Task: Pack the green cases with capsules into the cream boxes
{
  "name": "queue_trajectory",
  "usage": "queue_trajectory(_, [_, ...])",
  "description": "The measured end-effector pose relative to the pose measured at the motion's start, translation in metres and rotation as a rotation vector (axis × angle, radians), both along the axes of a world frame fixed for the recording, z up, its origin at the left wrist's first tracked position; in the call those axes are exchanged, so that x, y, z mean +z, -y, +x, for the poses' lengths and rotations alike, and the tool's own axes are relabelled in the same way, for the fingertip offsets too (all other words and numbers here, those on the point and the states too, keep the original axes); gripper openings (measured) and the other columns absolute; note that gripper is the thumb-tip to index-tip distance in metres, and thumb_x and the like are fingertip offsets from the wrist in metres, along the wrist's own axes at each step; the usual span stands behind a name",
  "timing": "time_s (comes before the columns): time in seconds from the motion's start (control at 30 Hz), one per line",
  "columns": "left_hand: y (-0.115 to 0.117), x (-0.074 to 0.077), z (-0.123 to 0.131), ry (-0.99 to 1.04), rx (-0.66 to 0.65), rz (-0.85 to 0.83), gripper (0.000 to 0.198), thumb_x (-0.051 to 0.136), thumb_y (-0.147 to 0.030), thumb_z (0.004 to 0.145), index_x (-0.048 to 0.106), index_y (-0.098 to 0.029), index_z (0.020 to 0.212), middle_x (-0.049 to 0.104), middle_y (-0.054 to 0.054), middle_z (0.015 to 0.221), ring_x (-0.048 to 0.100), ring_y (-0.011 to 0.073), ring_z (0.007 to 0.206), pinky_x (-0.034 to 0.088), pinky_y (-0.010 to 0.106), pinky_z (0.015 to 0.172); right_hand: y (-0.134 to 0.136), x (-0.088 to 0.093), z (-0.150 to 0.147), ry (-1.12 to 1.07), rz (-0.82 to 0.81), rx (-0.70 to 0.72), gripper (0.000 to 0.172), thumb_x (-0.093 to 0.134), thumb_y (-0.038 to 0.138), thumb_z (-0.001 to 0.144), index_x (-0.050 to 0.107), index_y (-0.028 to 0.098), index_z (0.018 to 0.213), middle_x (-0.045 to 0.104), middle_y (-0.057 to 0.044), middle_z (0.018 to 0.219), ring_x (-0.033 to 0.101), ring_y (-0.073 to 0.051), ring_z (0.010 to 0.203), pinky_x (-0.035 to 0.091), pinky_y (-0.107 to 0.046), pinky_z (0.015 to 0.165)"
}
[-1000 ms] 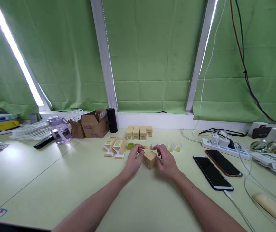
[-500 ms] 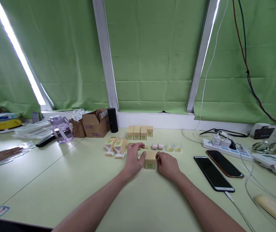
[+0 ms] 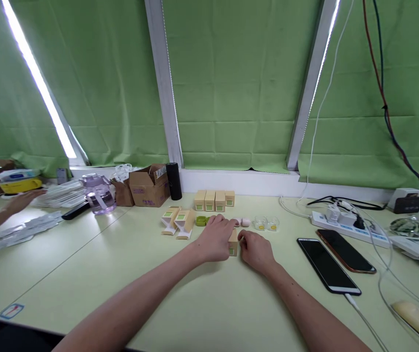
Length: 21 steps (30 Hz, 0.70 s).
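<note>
A small kraft cardboard box (image 3: 233,243) with a green label stands in front of me, partly covered by my left hand (image 3: 214,238). That hand reaches across the box with stretched fingers, its fingertips close to two small pink cylinders (image 3: 245,222). Beside the box's right side rests my right hand (image 3: 256,250), fingers curled in; whatever they may hold is hidden. Two open-ended kraft boxes (image 3: 185,223) lie to the left, next to a small green square piece (image 3: 201,221). Two clear glass cups (image 3: 266,223) with a yellow spot inside sit to the right.
Several closed kraft boxes (image 3: 209,201) stand in a row behind. Two phones (image 3: 328,266) and a power strip (image 3: 348,228) with cables lie right. A purple jug (image 3: 98,194), brown carton (image 3: 149,186) and black cylinder (image 3: 173,181) stand left. Another person's hand (image 3: 24,200) is far left.
My left hand has moved right, from the box's left side to over it, uncovering the green piece. My right hand stays put. The other person's hand has lifted off the plastic packets.
</note>
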<state>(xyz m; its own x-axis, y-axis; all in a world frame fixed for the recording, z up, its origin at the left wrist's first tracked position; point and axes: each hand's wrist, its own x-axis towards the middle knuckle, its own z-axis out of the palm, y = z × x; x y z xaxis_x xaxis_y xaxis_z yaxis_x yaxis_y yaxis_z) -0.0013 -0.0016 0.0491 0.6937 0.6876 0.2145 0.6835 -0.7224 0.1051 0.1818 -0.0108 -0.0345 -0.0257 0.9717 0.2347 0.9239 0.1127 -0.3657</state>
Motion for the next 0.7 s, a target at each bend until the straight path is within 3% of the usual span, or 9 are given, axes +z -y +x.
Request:
queue_trajectory(0.23, [-0.045, 0.043, 0.018, -0.007, 0.049, 0.082, 0.057, 0.067, -0.018, 0.075, 0.051, -0.024, 0.130, 0.067, 0.008, 0.124, 0.055, 0.0325, 0.118, 0.044, 0.041, 0.097, -0.001, -0.001, 0.000, -0.004, -0.011, 0.001, 0.021, 0.058, 0.014, 0.089, 0.066, 0.025, 0.105, 0.076, -0.003, 0.106, 0.067, -0.020, 0.098, 0.028, -0.029, 0.066])
queue_trajectory(0.37, [-0.086, 0.055, 0.037, -0.031, 0.107, 0.160, 0.058, 0.066, -0.021, 0.079, 0.048, -0.023, 0.134, 0.066, 0.010, 0.128, 0.053, 0.0323, 0.121, 0.043, 0.042, 0.100, -0.002, -0.001, 0.000, -0.002, -0.014, 0.005, 0.021, 0.057, 0.014, 0.090, 0.065, 0.025, 0.105, 0.075, -0.002, 0.107, 0.066, -0.020, 0.098, 0.029, -0.029, 0.066])
queue_trajectory(0.53, [-0.123, 0.041, 0.059, -0.103, 0.123, 0.189, 0.063, 0.068, -0.013, 0.073, 0.049, -0.020, 0.134, 0.068, 0.011, 0.123, 0.055, 0.0314, 0.119, 0.043, 0.040, 0.097, -0.002, -0.002, 0.000, 0.006, -0.011, 0.001, 0.020, 0.057, 0.014, 0.091, 0.065, 0.025, 0.106, 0.075, -0.002, 0.105, 0.066, -0.019, 0.096, 0.029, -0.029, 0.065])
queue_trajectory(0.7, [-0.137, 0.015, 0.070, -0.160, 0.156, 0.199, 0.056, 0.067, -0.014, 0.074, 0.053, -0.017, 0.128, 0.070, 0.014, 0.116, 0.058, 0.0328, 0.115, 0.042, 0.043, 0.098, -0.001, -0.002, 0.000, 0.008, -0.001, 0.008, 0.020, 0.057, 0.014, 0.090, 0.065, 0.025, 0.106, 0.075, -0.002, 0.104, 0.066, -0.020, 0.096, 0.028, -0.029, 0.065])
